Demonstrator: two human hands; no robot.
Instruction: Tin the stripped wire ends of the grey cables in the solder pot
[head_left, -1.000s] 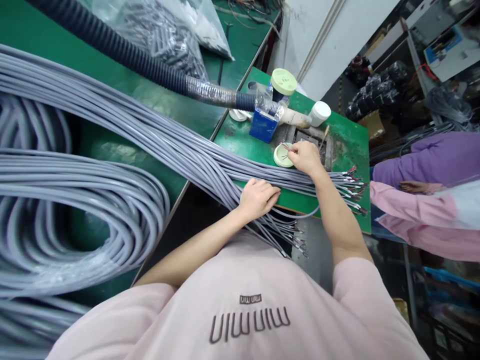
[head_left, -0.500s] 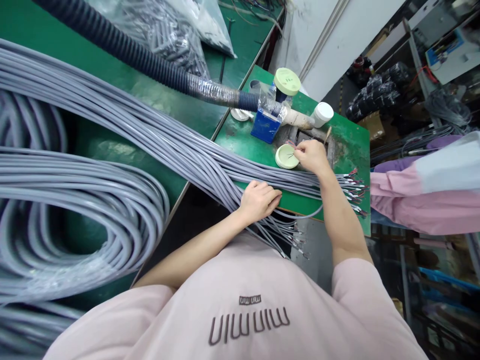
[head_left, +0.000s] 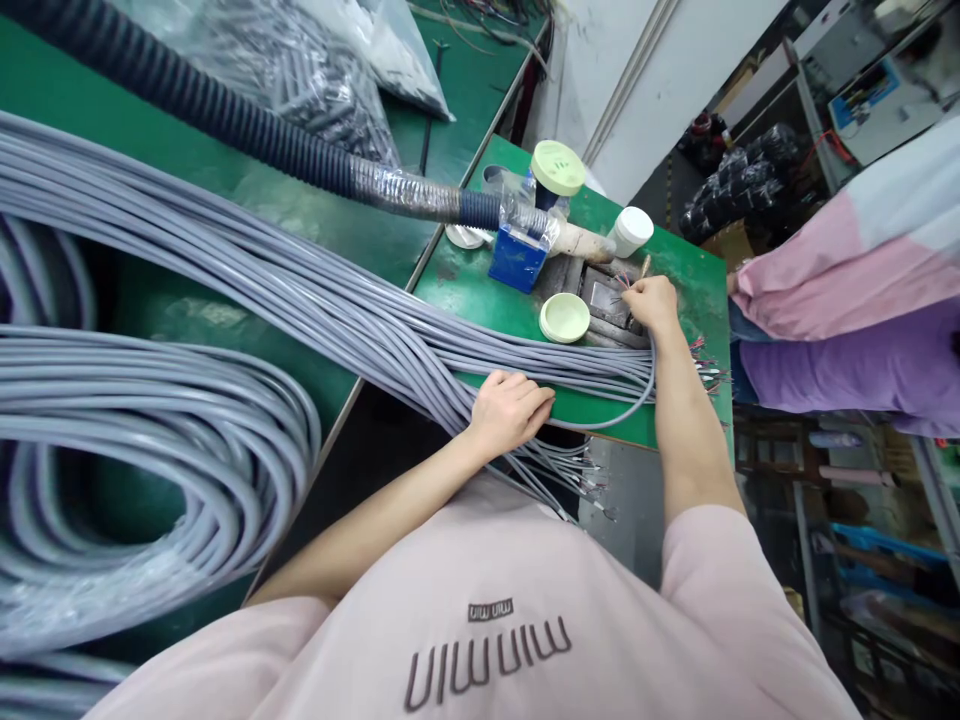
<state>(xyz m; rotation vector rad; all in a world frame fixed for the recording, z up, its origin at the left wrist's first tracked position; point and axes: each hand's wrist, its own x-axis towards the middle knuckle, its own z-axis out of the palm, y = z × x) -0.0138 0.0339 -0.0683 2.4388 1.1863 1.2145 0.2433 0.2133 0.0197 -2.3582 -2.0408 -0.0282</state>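
Note:
My right hand (head_left: 651, 302) pinches a grey cable (head_left: 626, 415) close to its end. Thin stripped wires (head_left: 622, 281) stick out past the fingertips, above a small square metal pot (head_left: 606, 298) with a shiny silvery surface. My left hand (head_left: 511, 412) is closed over grey cables at the table's front edge; the held cable loops from beside it to my right hand. Beneath and behind my hands runs a thick bundle of grey cables (head_left: 360, 290), with bared coloured wire ends at the right. A pale green shallow dish (head_left: 565, 318) sits left of the pot.
A black corrugated hose (head_left: 300, 150) ends in a nozzle by the pot, beside a blue box (head_left: 517, 257). Behind stand a lidded jar (head_left: 557, 168) and a white tub (head_left: 632, 231). Coiled cables (head_left: 225, 470) lie at left. Another person's pink sleeve (head_left: 810, 270) is at right.
My right hand has moved from the pale green dish rightward to the metal pot, carrying the cable's wire end. My left hand stays on the cables. The other person at right has shifted.

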